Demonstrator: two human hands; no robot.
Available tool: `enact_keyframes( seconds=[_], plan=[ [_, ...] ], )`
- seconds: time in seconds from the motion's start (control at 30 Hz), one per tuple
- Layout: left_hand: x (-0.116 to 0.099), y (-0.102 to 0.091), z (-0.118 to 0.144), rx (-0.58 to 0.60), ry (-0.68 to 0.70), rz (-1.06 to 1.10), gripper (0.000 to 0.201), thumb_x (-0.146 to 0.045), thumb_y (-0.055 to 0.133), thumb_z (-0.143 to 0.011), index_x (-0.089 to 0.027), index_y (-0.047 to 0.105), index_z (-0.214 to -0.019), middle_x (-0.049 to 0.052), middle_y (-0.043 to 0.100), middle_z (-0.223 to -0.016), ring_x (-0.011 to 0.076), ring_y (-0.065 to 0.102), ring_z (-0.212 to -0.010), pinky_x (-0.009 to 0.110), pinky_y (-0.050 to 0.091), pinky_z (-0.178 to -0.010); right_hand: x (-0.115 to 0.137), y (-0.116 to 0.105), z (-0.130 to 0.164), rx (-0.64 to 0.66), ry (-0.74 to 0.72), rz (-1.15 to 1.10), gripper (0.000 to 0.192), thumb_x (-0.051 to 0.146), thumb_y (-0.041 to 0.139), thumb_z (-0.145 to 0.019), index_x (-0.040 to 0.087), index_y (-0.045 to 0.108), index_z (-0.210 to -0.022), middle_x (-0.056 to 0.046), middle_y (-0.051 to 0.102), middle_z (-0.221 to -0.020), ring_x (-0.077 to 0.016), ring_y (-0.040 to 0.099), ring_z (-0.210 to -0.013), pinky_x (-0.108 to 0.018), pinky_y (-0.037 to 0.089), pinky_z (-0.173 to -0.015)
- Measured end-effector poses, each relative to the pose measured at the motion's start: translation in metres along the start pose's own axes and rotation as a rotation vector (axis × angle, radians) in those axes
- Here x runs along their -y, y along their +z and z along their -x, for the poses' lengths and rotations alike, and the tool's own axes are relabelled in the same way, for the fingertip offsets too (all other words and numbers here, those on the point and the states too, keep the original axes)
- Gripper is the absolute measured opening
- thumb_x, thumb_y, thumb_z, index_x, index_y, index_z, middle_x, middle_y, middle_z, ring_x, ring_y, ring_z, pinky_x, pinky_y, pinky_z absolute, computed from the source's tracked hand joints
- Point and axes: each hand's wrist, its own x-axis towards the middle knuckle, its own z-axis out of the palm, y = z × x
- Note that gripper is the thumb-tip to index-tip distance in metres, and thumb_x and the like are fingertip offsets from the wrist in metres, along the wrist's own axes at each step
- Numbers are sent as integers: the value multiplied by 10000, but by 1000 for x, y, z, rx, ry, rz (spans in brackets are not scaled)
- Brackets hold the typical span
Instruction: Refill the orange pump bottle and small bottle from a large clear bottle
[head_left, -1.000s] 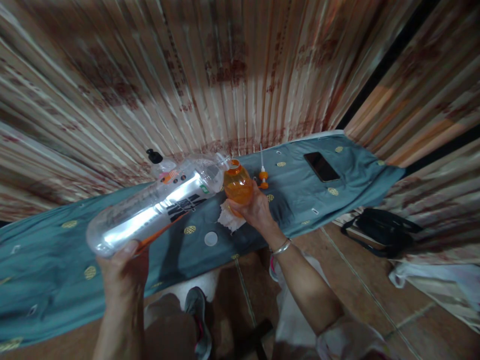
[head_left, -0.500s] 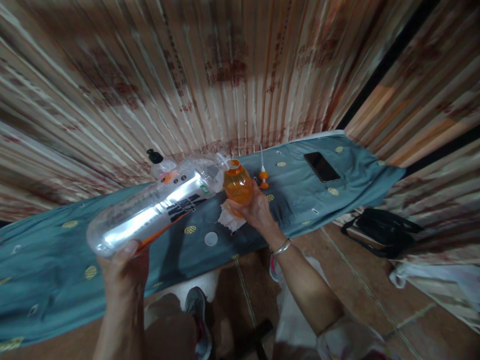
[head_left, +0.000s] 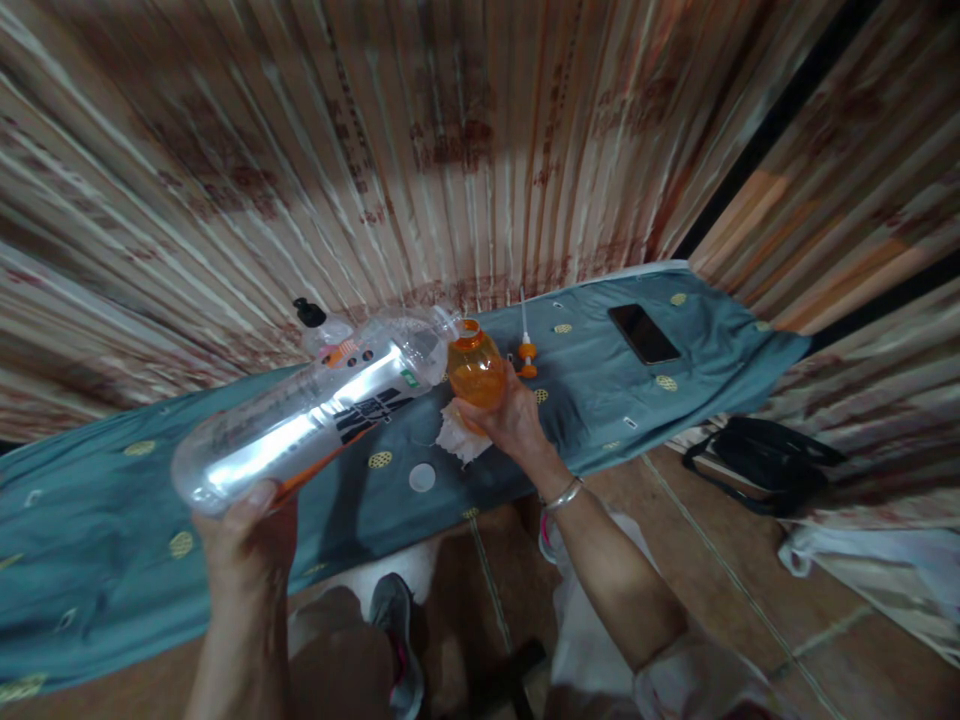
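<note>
My left hand (head_left: 251, 535) grips the base end of a large clear plastic bottle (head_left: 300, 420) with a silver label. The bottle lies tilted, its neck up and to the right, with the uncapped mouth at the neck of a small orange bottle (head_left: 477, 375). My right hand (head_left: 514, 420) is wrapped around that orange bottle, which stands nearly upright over a crumpled white tissue (head_left: 461, 440). An orange pump head (head_left: 527, 358) with a thin tube lies just beyond my right hand. A white cap (head_left: 421, 478) rests on the cloth below the bottles.
A teal patterned cloth (head_left: 600, 420) covers the narrow table. On its right part lies a black phone (head_left: 643, 333). Behind the large bottle stands a pump bottle with a black top (head_left: 309, 312). Curtains (head_left: 450, 150) hang along the back; a black bag (head_left: 757, 460) sits at the right.
</note>
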Motion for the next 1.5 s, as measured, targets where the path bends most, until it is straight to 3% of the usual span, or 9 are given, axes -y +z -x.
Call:
enact_keyframes(
  seconds=[0.2, 0.53, 0.93, 1.5],
  plan=[
    [2, -2, 0, -18, -27, 16, 625, -375, 909, -421, -340, 707, -1011, 9, 713, -1170, 354, 551, -1346, 637, 298, -1236, 2, -2, -1, 3, 19, -6, 680, 472, 858, -734, 198, 509, -1249, -109, 791, -1061, -287, 785, -944, -402, 647, -796],
    [1, 0, -1, -24, -22, 4, 727, -416, 933, -376, -303, 695, -1053, 35, 696, -1211, 365, 563, -1323, 623, 412, -1163, 0, 0, 0, -8, 2, -29, 681, 482, 852, -738, 199, 493, -1244, -112, 787, -1073, -289, 784, -953, -396, 644, -801],
    [2, -1, -1, -7, 19, -39, 546, -360, 856, -450, -290, 704, -969, 31, 698, -1144, 343, 592, -1269, 639, 406, -1167, 1, -1, 0, -12, 8, -48, 671, 462, 854, -734, 213, 495, -1244, -106, 787, -1070, -293, 785, -952, -411, 643, -798],
    [2, -2, -1, -3, -8, -20, 741, -423, 922, -410, -338, 686, -1107, 21, 692, -1215, 358, 568, -1314, 630, 430, -1149, 0, 0, 0, -14, -5, -28, 680, 483, 851, -744, 210, 493, -1254, -108, 786, -1061, -301, 785, -942, -412, 648, -788]
  ],
)
